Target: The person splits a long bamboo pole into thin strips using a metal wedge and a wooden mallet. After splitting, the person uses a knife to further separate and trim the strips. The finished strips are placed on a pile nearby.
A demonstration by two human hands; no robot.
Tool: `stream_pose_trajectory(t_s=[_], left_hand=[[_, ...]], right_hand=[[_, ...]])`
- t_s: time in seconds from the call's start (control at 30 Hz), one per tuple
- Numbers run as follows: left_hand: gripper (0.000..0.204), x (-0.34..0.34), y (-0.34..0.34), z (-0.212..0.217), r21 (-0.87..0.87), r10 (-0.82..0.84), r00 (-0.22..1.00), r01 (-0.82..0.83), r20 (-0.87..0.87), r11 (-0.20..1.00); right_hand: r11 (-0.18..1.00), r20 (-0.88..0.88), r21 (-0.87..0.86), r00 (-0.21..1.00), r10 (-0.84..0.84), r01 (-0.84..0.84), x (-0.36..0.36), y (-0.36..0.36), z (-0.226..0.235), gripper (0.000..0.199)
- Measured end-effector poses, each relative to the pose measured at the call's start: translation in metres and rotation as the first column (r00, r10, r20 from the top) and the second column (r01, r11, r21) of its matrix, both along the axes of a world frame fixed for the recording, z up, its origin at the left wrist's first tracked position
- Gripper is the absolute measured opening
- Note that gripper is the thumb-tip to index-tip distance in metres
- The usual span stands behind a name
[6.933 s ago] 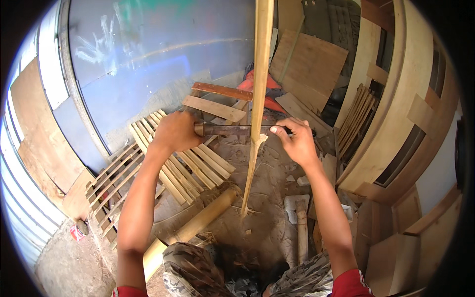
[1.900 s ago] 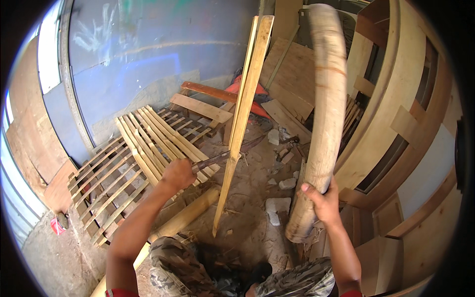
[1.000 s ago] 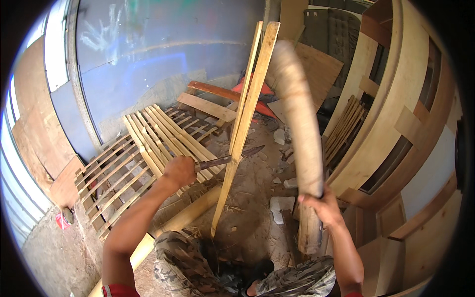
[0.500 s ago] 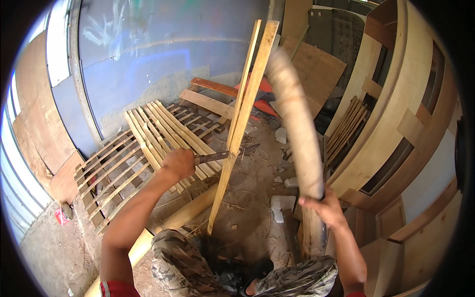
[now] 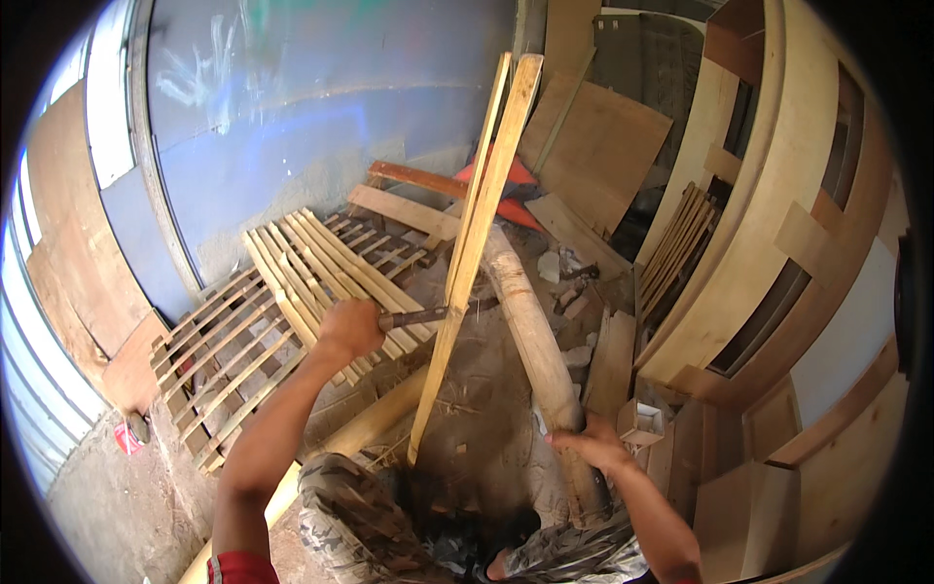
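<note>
My left hand is closed around the handle of a large knife. Its blade sits crosswise in an upright bamboo strip, which is split into two lengths above the blade; the dark tip sticks out on the right. The strip's foot stands on the ground between my knees. My right hand grips a thick wooden log near its lower end, fingers wrapped partly out of sight. The log slants away to the upper left, and its far end lies close to the strip, just right of the blade.
A slatted frame with loose bamboo strips on it lies at left. A bamboo pole crosses the ground beside my left leg. Planks rest by the blue wall. Wooden furniture stands along the right.
The log has swung down and left from its raised, blurred position toward the bamboo strip, my right hand moving lower and left with it. My left hand and the knife have hardly moved.
</note>
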State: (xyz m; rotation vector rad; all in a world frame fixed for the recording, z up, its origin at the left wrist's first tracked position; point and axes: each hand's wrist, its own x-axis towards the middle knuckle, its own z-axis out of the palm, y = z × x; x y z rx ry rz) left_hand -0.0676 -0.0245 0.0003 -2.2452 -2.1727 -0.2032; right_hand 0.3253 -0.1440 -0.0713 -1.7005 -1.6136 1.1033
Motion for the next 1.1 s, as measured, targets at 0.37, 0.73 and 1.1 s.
stream_pose_trajectory(t_s=[0.37, 0.73, 1.1], left_hand=[[0.029, 0.062, 0.04, -0.019, 0.148, -0.101, 0.992, 0.088, 0.08, 0.985], [0.029, 0.071, 0.067, -0.033, 0.059, -0.104, 0.993, 0.101, 0.047, 0.993], [0.029, 0.046, 0.064, -0.047, 0.074, -0.092, 0.992, 0.085, 0.088, 0.994]], right_hand=[[0.982, -0.239, 0.119, 0.964, -0.116, 0.147, 0.017, -0.002, 0.012, 0.067], [0.908, -0.238, 0.327, 0.953, -0.189, 0.262, 0.013, 0.021, 0.036, 0.073], [0.995, -0.007, -0.077, 0.998, -0.059, 0.058, 0.016, 0.049, -0.005, 0.063]])
